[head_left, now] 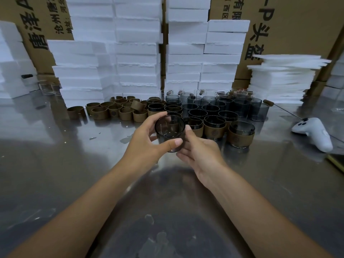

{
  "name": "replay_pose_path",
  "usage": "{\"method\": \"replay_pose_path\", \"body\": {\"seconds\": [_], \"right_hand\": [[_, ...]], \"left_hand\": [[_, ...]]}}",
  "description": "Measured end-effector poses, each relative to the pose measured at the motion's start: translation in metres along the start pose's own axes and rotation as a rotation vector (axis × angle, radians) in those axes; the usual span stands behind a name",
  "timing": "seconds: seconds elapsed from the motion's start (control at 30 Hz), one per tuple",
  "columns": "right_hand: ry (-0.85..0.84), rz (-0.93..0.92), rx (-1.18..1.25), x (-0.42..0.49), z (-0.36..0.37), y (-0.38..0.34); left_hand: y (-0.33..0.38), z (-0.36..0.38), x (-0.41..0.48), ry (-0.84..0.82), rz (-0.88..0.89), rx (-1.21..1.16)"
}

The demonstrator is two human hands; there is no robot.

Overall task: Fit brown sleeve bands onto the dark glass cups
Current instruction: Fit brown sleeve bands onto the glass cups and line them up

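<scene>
A bare dark glass cup (169,127) is held above the steel table, tilted with its mouth toward me. My left hand (149,138) grips it, thumb across its front and fingers over the far rim. My right hand (197,151) touches the cup's right side and underside with its fingers loosely curled. No band is on this cup. Several loose brown sleeve bands (115,110) lie on the table to the back left. Several bare dark cups (214,107) stand behind my hands, and banded cups (241,135) stand in the front row to the right.
Stacks of white foam boxes (137,53) and cardboard cartons (290,30) wall off the back. A pile of thin white foam sheets (283,79) sits at the right. A white game controller (314,133) lies on the steel table (74,164) at the right.
</scene>
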State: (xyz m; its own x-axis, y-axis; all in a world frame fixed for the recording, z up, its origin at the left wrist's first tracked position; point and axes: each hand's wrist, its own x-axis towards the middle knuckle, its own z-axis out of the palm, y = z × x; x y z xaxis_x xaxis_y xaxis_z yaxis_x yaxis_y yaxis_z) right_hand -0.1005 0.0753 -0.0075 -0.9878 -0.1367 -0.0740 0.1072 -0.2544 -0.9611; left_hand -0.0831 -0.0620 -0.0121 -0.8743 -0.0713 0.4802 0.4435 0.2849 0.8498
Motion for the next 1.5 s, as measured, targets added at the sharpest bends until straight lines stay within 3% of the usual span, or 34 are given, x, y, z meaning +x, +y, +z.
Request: {"method": "replay_pose_path", "body": {"seconds": [0.17,0.43,0.7,0.93,1.17,1.3,1.5], "right_hand": [[-0.055,-0.008,0.070,-0.001,0.003,-0.001],[-0.150,0.169,0.207,-0.003,0.009,-0.002],[-0.282,0.262,0.155,-0.004,0.008,-0.002],[-0.297,0.318,0.040,-0.004,0.002,-0.002],[-0.146,0.222,-0.025,-0.001,-0.002,-0.001],[-0.044,0.141,0.058,0.002,-0.002,-0.001],[-0.143,0.095,0.308,-0.001,0.003,-0.006]], "left_hand": [[-0.001,0.002,0.000,0.001,-0.029,-0.051],[0.005,0.004,-0.001,0.013,-0.063,-0.176],[0.009,0.003,-0.002,0.008,-0.065,-0.164],[0.005,-0.001,-0.001,-0.002,-0.044,-0.052],[0.006,-0.001,-0.001,-0.015,-0.034,0.030],[0.005,0.000,-0.002,-0.017,-0.034,0.035],[0.008,0.001,-0.003,-0.012,-0.034,-0.011]]}}
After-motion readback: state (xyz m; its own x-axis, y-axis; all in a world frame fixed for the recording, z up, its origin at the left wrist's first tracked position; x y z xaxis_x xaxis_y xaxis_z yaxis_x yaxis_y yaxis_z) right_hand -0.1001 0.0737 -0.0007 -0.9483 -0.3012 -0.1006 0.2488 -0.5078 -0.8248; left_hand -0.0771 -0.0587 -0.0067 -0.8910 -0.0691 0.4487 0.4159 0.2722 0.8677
